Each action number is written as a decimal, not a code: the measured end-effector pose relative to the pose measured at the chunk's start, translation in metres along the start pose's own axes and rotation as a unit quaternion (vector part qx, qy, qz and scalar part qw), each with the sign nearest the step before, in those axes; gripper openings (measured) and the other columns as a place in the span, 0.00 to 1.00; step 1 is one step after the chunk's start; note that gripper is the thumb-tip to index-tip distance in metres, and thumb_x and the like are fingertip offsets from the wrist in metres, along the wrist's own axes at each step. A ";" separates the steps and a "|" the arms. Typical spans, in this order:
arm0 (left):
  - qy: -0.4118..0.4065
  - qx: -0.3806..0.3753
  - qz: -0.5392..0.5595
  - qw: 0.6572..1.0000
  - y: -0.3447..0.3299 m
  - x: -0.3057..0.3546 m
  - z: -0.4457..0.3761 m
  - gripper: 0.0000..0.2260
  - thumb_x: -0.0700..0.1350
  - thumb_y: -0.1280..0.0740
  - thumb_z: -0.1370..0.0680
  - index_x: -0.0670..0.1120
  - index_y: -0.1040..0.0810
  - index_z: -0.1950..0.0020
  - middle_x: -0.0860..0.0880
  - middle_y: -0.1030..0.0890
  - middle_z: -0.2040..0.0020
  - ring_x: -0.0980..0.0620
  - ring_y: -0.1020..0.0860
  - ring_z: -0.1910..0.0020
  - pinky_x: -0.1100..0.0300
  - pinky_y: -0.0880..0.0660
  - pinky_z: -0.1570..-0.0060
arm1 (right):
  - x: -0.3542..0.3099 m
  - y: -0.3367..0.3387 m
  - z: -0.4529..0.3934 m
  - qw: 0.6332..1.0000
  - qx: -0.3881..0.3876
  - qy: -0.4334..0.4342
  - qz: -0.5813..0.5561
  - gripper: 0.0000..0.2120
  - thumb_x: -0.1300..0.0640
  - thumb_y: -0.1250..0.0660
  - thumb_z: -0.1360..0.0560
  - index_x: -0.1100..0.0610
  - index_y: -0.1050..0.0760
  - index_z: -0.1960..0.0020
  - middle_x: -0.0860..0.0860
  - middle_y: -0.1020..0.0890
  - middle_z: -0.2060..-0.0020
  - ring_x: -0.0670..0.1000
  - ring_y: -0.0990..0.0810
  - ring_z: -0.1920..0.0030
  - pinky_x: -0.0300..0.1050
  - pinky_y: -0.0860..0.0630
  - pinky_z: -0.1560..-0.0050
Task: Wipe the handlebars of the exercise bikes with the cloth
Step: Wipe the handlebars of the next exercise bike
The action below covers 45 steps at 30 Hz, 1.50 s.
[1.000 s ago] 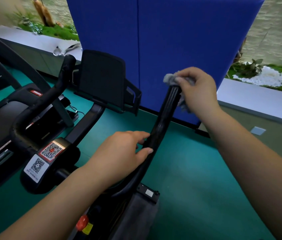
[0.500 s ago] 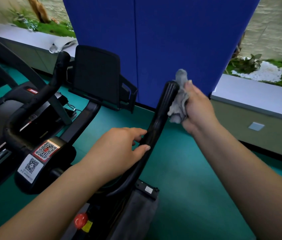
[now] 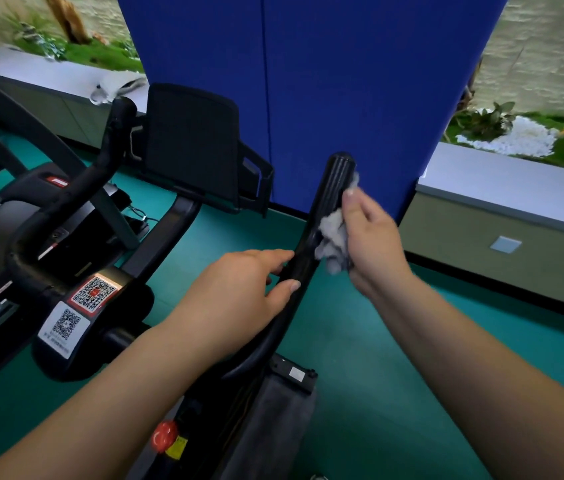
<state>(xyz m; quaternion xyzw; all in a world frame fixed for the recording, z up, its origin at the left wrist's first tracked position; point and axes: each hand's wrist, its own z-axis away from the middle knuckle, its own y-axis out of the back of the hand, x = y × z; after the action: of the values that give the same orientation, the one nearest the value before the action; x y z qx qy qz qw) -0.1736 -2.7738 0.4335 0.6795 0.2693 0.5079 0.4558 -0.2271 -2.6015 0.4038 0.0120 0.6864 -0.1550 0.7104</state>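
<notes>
The exercise bike [image 3: 124, 306] fills the near ground on the green floor, its dark console panel [image 3: 192, 143] standing up in front of a tall blue partition [image 3: 325, 81], with a second machine just beside it on the left. Two black bars rise from the bike: the left handlebar [image 3: 114, 140], untouched by either hand, and the right handlebar [image 3: 329, 202], which is the one being worked on. From where I stand this looks like the middle of the wiping step on that right bar. The person's left hand [image 3: 239, 296] steadies the bar low down, its fingers curled round the far side and the thumb lying along the near side, so the bar is held between them. The right hand [image 3: 370, 244] sits higher, its fingers bunched round the grey cloth [image 3: 334, 237], which is crumpled and pressed against the right flank of the bar below the ribbed tip. The cloth touches only that one side, so I would judge the inner face and the lower curve under the left hand remain to be covered. The next move, I think, calls for wrapping the cloth further round the bar and drawing it along its length, with the left hand shifting clear of the stretch it covers, then crossing to the left handlebar. A red knob [image 3: 164, 439] shows low on the frame.
</notes>
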 end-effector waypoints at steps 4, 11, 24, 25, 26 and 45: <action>-0.005 -0.006 -0.006 1.000 -0.001 -0.001 0.002 0.20 0.54 0.37 0.23 0.56 0.30 0.31 0.56 0.21 0.41 0.58 0.23 0.46 0.61 0.27 0.46 | -0.006 0.003 -0.020 0.998 0.004 0.031 0.047 0.18 0.43 0.39 0.23 0.53 0.24 0.39 0.57 0.17 0.49 0.60 0.19 0.51 0.47 0.24 0.61; -0.017 -0.002 -0.009 1.000 -0.005 -0.005 0.003 0.21 0.55 0.38 0.23 0.56 0.31 0.30 0.56 0.22 0.39 0.57 0.23 0.45 0.59 0.27 0.44 | 0.034 0.000 0.052 0.990 -0.025 0.058 0.130 0.09 0.57 0.40 0.20 0.56 0.22 0.50 0.45 0.20 0.65 0.38 0.25 0.71 0.31 0.29 0.68; -0.019 -0.023 0.021 0.999 0.000 -0.014 0.019 0.22 0.54 0.36 0.24 0.58 0.32 0.30 0.57 0.21 0.42 0.58 0.22 0.48 0.58 0.26 0.45 | 0.034 -0.003 0.047 0.994 -0.011 0.022 0.102 0.12 0.49 0.43 0.20 0.52 0.24 0.55 0.49 0.20 0.64 0.46 0.24 0.67 0.39 0.27 0.67; -0.016 -0.024 0.028 0.999 0.000 -0.016 0.020 0.21 0.54 0.35 0.25 0.59 0.31 0.31 0.57 0.20 0.43 0.59 0.22 0.50 0.58 0.26 0.45 | 0.042 -0.006 0.064 0.995 -0.012 0.011 0.101 0.11 0.51 0.42 0.20 0.53 0.24 0.56 0.47 0.20 0.65 0.44 0.24 0.67 0.38 0.27 0.65; -0.013 -0.023 0.035 0.999 0.001 -0.018 0.022 0.21 0.55 0.34 0.25 0.59 0.30 0.32 0.58 0.19 0.45 0.59 0.22 0.50 0.59 0.26 0.45 | 0.048 -0.011 0.080 0.995 -0.019 -0.004 0.097 0.12 0.52 0.42 0.20 0.54 0.24 0.57 0.46 0.20 0.66 0.43 0.24 0.67 0.38 0.27 0.64; -0.051 -0.052 0.047 0.996 0.022 -0.055 0.076 0.15 0.54 0.33 0.25 0.58 0.23 0.38 0.59 0.19 0.46 0.63 0.23 0.50 0.61 0.26 0.45 | 0.047 -0.055 0.152 0.989 0.068 -0.132 0.008 0.23 0.45 0.44 0.20 0.62 0.22 0.58 0.52 0.20 0.72 0.46 0.23 0.73 0.34 0.29 0.73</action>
<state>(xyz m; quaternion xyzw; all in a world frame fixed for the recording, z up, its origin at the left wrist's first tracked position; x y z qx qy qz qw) -0.1228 -2.8554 0.4234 0.6915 0.1872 0.5069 0.4794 -0.0920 -2.6979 0.3776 0.0448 0.5746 -0.1961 0.7933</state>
